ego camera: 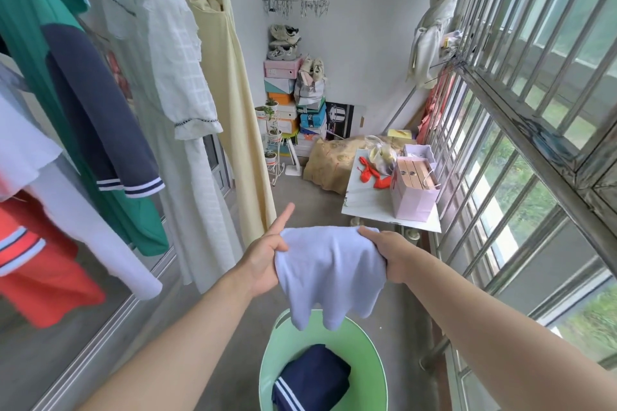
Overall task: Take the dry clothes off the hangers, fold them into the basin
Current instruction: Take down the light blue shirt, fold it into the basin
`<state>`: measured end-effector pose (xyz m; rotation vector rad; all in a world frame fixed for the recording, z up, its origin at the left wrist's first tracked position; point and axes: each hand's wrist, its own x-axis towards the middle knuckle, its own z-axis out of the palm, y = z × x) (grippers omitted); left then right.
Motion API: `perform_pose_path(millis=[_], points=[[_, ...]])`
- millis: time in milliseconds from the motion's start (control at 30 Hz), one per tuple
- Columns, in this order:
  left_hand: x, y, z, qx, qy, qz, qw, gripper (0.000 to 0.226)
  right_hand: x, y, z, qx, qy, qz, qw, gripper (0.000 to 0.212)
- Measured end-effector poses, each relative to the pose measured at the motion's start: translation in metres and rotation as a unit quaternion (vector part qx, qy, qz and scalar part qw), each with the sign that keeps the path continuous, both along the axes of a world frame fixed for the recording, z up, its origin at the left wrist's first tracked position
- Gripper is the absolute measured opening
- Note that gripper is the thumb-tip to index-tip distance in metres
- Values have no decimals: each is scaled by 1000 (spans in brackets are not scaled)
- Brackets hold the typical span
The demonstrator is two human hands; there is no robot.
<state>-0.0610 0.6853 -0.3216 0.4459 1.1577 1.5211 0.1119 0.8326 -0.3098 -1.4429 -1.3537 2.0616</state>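
The pale lilac garment point(330, 270) hangs spread between the 2 grips, above the green basin point(367, 344). The left grip point(263, 260) pinches one edge, with its index finger straight out. The right grip point(384, 253) holds the other edge with curled fingers. Below both grips, a folded navy garment point(314, 377) lies in the basin. A white dress point(173, 77) hangs left of the left grip.

Bright, soft daylight comes in through the barred window point(521, 130) on the right, where the view outside is washed out. Shadows on the floor point(300, 190) are faint. The wide lens bows the frame edges, and the red garment point(43, 270) at lower left is blurred.
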Motion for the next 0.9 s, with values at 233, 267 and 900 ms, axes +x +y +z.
perform_pose_path(millis=[233,267,900], points=[[-7,-1,-5,-43,163,-61,984,52,6,5,-3,56,98,142,983,86],[-8,-2,-7,-47,192,-66,978,52,6,2,-2,87,93,188,974,84],[-25,-6,-34,-183,343,-136,911,65,-13,-8,-35,500,-280,250,781,16]])
